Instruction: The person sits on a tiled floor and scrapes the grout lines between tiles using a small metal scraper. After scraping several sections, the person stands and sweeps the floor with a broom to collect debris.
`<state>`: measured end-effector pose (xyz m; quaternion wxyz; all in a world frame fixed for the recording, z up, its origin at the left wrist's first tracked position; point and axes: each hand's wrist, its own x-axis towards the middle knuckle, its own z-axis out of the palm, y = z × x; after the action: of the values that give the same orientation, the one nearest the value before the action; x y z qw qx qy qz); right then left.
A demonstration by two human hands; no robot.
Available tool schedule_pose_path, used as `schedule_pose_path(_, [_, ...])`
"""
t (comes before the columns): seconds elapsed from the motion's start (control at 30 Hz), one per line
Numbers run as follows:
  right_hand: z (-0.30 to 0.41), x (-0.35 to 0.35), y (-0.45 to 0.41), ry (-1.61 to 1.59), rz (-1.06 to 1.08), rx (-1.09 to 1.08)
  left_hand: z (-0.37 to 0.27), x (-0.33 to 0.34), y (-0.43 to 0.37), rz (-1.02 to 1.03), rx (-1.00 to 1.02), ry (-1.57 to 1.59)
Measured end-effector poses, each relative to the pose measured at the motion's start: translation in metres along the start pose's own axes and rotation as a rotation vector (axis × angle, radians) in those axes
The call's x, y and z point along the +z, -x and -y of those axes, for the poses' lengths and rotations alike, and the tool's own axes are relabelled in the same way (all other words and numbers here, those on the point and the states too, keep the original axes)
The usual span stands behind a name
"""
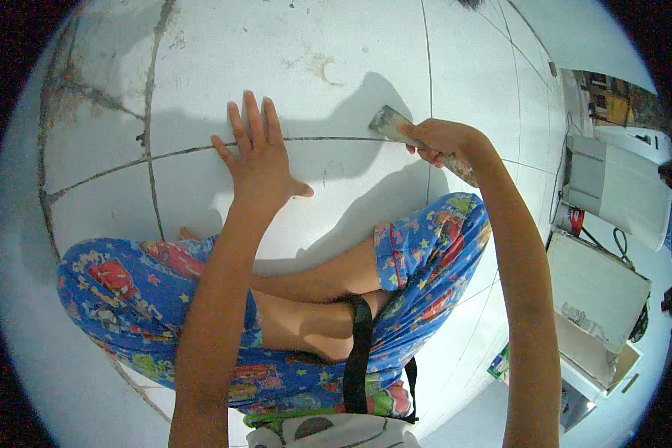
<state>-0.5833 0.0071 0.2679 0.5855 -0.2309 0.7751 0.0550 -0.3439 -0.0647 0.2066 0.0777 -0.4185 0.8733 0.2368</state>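
Note:
Flat on the white tiled floor (325, 218) rests my left hand (260, 159), fingers spread and holding nothing. To its right, my right hand (442, 140) grips a flat, dirty scraper-like tool (391, 124), whose wide end points up and left, close to a dark grout line (330, 138). The lower end of the tool shows below the hand. Whether its wide end touches the tile cannot be told. Brownish marks (322, 67) lie on the tile above the two hands.
My crossed legs in blue patterned trousers (437, 246) are close below the hands, with a black strap (360, 353) hanging over them. At the right stand a whitish box-like cabinet (593, 291), a light grey container (621, 185) and cables. Dark, stained grout (103, 101) runs at the upper left.

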Motion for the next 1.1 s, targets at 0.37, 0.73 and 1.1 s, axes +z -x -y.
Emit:
schedule_pose_path(0.37, [0.04,-0.044,-0.039,-0.114,-0.192,-0.162,0.002,0.0,-0.001,0.027,0.012,0.005])
schedule_pose_path(0.73, [0.039,-0.053,-0.039,-0.19,0.006,-0.113,0.0,-0.001,-0.003,0.026,0.0,0.005])
schedule_pose_path(1.1, [0.053,-0.063,-0.043,-0.199,-0.141,-0.08,-0.002,-0.007,-0.003,0.034,-0.017,0.053])
